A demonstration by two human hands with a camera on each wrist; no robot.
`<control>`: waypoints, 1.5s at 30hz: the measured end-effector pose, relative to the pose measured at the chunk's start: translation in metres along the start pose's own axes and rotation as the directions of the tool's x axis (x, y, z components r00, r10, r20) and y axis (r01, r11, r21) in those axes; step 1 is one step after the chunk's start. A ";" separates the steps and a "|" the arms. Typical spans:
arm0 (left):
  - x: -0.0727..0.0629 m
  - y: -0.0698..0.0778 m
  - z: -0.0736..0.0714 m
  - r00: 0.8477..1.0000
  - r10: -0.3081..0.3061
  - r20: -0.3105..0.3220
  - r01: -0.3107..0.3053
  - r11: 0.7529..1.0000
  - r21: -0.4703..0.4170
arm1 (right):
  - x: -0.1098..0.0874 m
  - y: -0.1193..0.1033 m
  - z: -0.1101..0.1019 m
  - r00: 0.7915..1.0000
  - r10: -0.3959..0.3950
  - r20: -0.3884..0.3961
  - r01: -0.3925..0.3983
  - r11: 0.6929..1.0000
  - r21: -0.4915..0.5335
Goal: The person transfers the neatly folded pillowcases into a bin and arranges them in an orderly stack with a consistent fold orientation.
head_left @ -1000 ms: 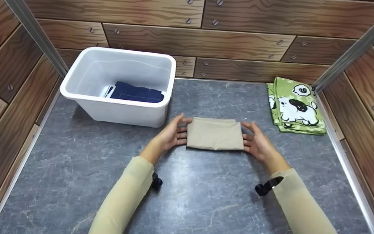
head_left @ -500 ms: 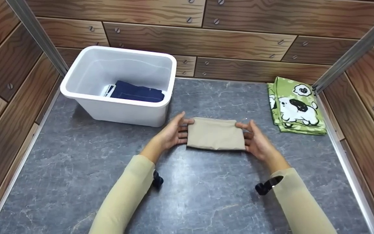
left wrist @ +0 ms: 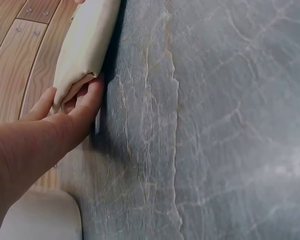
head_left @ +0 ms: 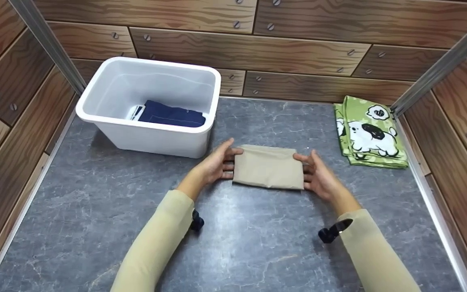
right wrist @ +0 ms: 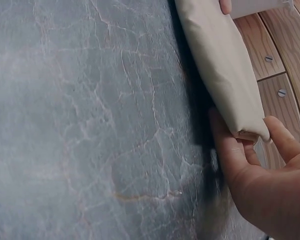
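Note:
A folded beige cloth [head_left: 269,167] lies in the middle of the grey marbled surface in the head view. My left hand [head_left: 214,164] holds its left end, thumb at the upper corner and the other fingers at the side edge. At the opposite end, my right hand [head_left: 323,178] pinches the cloth between its thumb and fingers. The left wrist view shows the cloth's layered end [left wrist: 87,45] with fingers tucked under it. In the right wrist view, fingers reach beneath the other end of the cloth [right wrist: 225,70], where a dark shadow runs along its lower edge.
A white plastic bin [head_left: 148,138] stands at the back left, holding folded dark blue fabric [head_left: 172,114] and a black-and-white item [head_left: 137,112]. Folded green fabric with a dog print [head_left: 371,134] lies at the back right. Wood-patterned walls [head_left: 249,48] enclose the surface.
My right thumb has moved inward onto the cloth's upper right corner. The left thumb has shifted slightly onto the left corner. The bin and green fabric stay put.

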State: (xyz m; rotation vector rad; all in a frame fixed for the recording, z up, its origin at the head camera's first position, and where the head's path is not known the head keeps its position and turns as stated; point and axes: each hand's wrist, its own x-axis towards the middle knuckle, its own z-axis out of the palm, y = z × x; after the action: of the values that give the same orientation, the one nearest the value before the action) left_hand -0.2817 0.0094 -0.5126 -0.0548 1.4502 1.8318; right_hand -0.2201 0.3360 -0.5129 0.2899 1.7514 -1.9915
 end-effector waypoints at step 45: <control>0.008 -0.020 -0.005 0.988 0.149 -0.039 -0.137 0.968 0.212 | 0.004 0.013 0.002 0.997 -0.029 -0.072 0.027 0.999 -0.028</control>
State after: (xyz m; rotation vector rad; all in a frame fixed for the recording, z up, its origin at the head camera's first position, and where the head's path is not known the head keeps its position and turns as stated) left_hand -0.2778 0.0100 -0.5346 0.1082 1.7162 1.7923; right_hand -0.2170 0.3325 -0.5260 0.3347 1.8352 -1.9979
